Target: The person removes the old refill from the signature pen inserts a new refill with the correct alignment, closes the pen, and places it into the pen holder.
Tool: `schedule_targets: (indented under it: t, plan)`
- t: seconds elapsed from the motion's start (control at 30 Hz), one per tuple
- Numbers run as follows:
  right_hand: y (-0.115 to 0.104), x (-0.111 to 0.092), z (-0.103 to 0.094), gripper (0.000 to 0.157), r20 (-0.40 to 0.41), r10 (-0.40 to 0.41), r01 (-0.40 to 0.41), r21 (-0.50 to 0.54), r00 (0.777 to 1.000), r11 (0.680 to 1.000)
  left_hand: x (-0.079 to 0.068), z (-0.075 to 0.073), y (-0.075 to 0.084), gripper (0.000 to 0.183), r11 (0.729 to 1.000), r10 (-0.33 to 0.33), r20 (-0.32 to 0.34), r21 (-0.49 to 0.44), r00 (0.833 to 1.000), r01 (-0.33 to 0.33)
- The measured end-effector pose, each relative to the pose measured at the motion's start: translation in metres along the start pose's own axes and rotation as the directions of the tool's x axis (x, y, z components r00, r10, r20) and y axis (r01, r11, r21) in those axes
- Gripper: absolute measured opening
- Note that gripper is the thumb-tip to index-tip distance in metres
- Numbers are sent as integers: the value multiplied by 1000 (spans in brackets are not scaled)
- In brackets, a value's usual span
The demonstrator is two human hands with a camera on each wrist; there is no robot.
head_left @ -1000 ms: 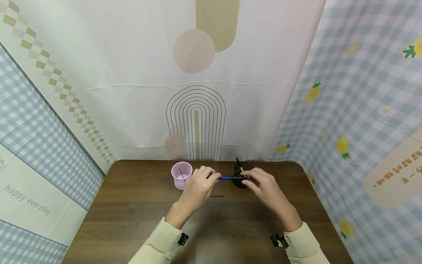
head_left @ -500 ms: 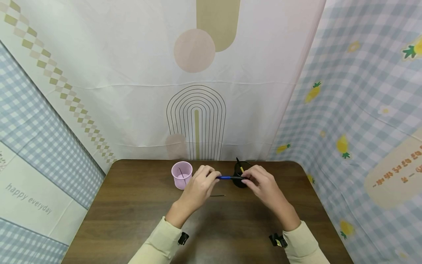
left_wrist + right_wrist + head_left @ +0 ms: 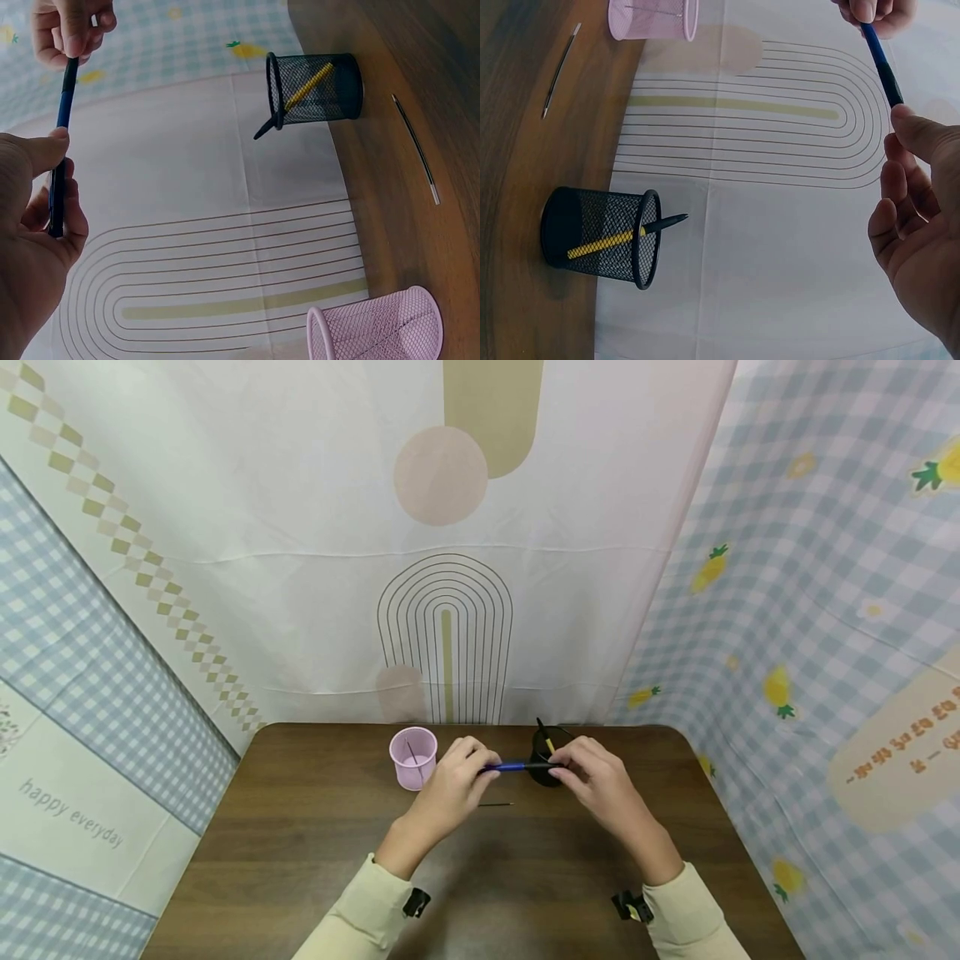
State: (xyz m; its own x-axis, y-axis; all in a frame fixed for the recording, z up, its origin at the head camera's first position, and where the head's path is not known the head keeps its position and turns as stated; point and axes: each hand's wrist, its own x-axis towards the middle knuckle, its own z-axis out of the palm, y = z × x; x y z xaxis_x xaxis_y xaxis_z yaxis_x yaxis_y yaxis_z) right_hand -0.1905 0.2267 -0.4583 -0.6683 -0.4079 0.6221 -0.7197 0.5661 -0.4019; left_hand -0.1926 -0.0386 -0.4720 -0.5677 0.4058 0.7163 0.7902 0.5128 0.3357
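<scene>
A blue pen (image 3: 512,767) with a black grip section is held level between both hands above the table. My left hand (image 3: 452,779) grips its blue barrel, thumb pressed along it in the left wrist view. At the black end, my right hand (image 3: 597,779) pinches the pen between thumb and forefinger; the very tip is hidden by those fingers. A thin pen refill (image 3: 415,146) lies on the table below the hands. Behind the right hand stands a black mesh pen cup (image 3: 604,232), with a yellow-and-black pen (image 3: 630,238) leaning in it.
A pink mesh pen cup (image 3: 413,762) stands left of the left hand, with a thin dark stick-like refill (image 3: 413,752) inside. The brown wooden table (image 3: 300,827) ends at a patterned cloth backdrop (image 3: 322,610), with checked cloth (image 3: 750,635) along the right side.
The hands stay almost in place. The blue pen's left end sits slightly lower, and more of its blue barrel shows beside the left fingers.
</scene>
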Motion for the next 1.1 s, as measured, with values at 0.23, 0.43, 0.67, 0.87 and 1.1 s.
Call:
schedule_targets:
  t: [0.23,0.43,0.67,0.87,1.1]
  plan:
    - [0,-1,0,17,5,12,-12,10,1000,1000,1,0,0,18,999,-13,-20,-52,1000,12]
    - [1,-2,0,14,14,27,-27,4,1000,1000,0,1,-1,17,998,-19,-16,-62,1000,18]
    - [1,-1,1,20,25,40,-40,-3,999,999,0,1,-3,13,997,-23,-17,-68,1000,22]
    - [2,0,2,30,1,7,-7,-20,1000,1000,1,0,-4,14,998,-17,-14,-66,1000,16]
    - [1,1,2,27,-10,-1,1,-27,1000,1000,2,-2,-3,13,998,-18,-1,-62,1000,18]
